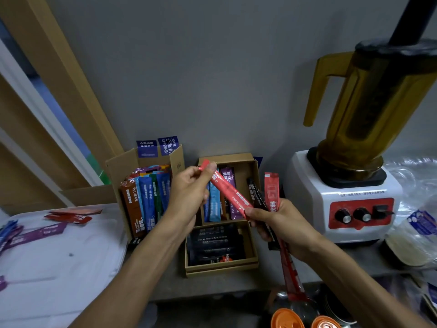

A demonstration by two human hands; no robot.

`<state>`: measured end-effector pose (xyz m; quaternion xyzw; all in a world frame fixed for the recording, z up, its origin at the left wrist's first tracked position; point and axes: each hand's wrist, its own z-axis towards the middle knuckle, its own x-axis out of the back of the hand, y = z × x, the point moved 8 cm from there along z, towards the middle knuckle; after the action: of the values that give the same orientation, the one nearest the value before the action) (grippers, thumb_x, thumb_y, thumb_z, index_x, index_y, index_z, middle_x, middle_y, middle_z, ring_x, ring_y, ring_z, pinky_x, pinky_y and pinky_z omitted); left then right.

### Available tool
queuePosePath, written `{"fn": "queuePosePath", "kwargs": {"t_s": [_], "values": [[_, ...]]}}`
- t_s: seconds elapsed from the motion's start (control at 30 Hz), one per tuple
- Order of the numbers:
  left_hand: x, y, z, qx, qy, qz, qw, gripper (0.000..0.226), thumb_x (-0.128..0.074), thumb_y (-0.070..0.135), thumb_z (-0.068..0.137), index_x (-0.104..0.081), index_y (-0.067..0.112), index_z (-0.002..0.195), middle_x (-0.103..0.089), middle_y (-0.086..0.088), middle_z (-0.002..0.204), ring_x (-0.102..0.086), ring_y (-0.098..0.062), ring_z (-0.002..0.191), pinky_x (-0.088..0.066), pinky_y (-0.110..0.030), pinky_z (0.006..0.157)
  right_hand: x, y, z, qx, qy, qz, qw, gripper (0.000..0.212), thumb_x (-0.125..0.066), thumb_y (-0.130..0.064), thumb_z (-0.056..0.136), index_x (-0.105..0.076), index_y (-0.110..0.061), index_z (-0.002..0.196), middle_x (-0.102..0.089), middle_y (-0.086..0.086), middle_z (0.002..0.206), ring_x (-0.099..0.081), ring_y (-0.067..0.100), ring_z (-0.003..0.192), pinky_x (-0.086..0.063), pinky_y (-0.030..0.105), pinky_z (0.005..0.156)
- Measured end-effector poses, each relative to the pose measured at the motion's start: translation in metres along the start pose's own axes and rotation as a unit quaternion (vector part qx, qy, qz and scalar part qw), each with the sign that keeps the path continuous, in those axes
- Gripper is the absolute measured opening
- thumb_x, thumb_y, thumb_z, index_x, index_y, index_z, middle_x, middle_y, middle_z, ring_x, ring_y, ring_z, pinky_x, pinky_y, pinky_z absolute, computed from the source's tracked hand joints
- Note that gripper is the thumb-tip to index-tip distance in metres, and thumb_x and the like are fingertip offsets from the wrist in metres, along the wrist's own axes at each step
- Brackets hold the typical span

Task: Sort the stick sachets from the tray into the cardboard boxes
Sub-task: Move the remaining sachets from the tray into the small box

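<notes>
- Head view: two bare hands meet above the boxes and share one red sachet (pixel 227 192), which slants between them.
- The left hand (pixel 189 190) pinches its upper end between thumb and fingertips.
- The right hand (pixel 281 223) is curled round its lower end and round a bundle of further sachets.
- Above that fist stand one red stick (pixel 272 192) and one black stick (pixel 256 195). A red end (pixel 292 275) hangs below it; I cannot tell whether it is the same stick or another.
- Three cardboard boxes sit on the bench (pixel 212 288).
- The tall box (pixel 177 162) on the left is packed with upright brown, blue and green sachets.
- The back box (pixel 236 158), behind the hands, holds blue and purple ones.
- The front box (pixel 220 268) holds black ones lying flat.
- The white tray (pixel 59 261) on the left carries loose sachets. Two red ones (pixel 75 215) lie at its far edge and one purple one (pixel 40 233) nearer. More blue and purple ones at the left rim are too cut off to count.
- One blender (pixel 343 204) with an amber jug stands right of the boxes.
- Two orange lids (pixel 287 319) show at the bottom edge.
</notes>
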<state>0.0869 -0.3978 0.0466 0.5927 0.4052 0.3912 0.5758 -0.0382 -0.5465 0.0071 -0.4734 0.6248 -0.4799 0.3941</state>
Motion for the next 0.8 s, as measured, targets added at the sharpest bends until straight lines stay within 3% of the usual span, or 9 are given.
{"fn": "queuePosePath", "kwargs": {"t_s": [0.17, 0.3, 0.43, 0.57, 0.73, 0.8], "values": [[-0.020, -0.033, -0.001, 0.054, -0.036, -0.017, 0.998, 0.024, -0.060, 0.030, 0.096, -0.065, 0.014, 0.113, -0.070, -0.004, 0.098, -0.062, -0.009, 0.079, -0.052, -0.022, 0.067, 0.012, 0.002, 0.001, -0.003, 0.030, -0.013, 0.999, 0.018, -0.068, -0.020, 0.093, -0.067, -0.005, 0.082, -0.066, 0.005, 0.065, -0.058, 0.012, 0.052, -0.048, 0.022, 0.051], [-0.035, -0.048, 0.017, 0.049, -0.018, 0.045, 0.998, 0.016, -0.061, 0.021, 0.097, -0.065, 0.011, 0.109, -0.071, -0.005, 0.088, -0.063, -0.006, 0.069, -0.052, -0.023, 0.065, 0.032, 0.011, 0.000, -0.003, 0.115, -0.067, 0.991, 0.019, -0.068, -0.022, 0.093, -0.070, -0.004, 0.087, -0.069, 0.003, 0.065, -0.062, 0.014, 0.054, -0.052, 0.027, 0.056], [-0.065, -0.052, 0.040, -0.014, -0.021, 0.224, 0.974, 0.012, -0.064, 0.023, 0.096, -0.066, 0.015, 0.104, -0.071, 0.003, 0.084, -0.068, -0.006, 0.073, -0.057, -0.024, 0.069, 0.048, 0.015, -0.006, 0.017, 0.166, -0.077, 0.983, 0.020, -0.065, -0.020, 0.095, -0.068, -0.007, 0.080, -0.066, -0.001, 0.059, -0.060, 0.011, 0.051, -0.049, 0.024, 0.052], [-0.084, -0.058, 0.055, -0.060, -0.007, 0.276, 0.959, 0.007, -0.065, 0.022, 0.095, -0.062, 0.022, 0.101, -0.070, 0.005, 0.084, -0.068, -0.006, 0.079, -0.061, -0.032, 0.077, 0.053, 0.020, -0.012, 0.020, 0.177, -0.076, 0.981, 0.021, -0.065, -0.020, 0.095, -0.069, -0.006, 0.079, -0.068, 0.003, 0.063, -0.060, 0.010, 0.051, -0.048, 0.020, 0.050], [-0.094, -0.055, 0.053, -0.143, -0.024, 0.342, 0.928, 0.023, -0.065, 0.017, 0.093, -0.051, 0.022, 0.110, -0.064, 0.008, 0.093, -0.062, 0.000, 0.083, -0.048, -0.012, 0.068, 0.057, 0.023, -0.012, 0.016, 0.173, -0.089, 0.981, 0.023, -0.066, -0.023, 0.094, -0.068, -0.004, 0.081, -0.067, 0.006, 0.065, -0.061, 0.014, 0.053, -0.050, 0.023, 0.053], [-0.095, -0.052, 0.042, -0.184, -0.045, 0.362, 0.913, 0.026, -0.065, 0.018, 0.093, -0.051, 0.021, 0.115, -0.058, 0.010, 0.108, -0.058, -0.001, 0.095, -0.047, -0.013, 0.078, 0.057, 0.023, -0.011, 0.016, 0.166, -0.080, 0.983, 0.027, -0.066, -0.024, 0.094, -0.067, 0.000, 0.082, -0.065, 0.006, 0.065, -0.060, 0.015, 0.054, -0.051, 0.025, 0.054]]}}
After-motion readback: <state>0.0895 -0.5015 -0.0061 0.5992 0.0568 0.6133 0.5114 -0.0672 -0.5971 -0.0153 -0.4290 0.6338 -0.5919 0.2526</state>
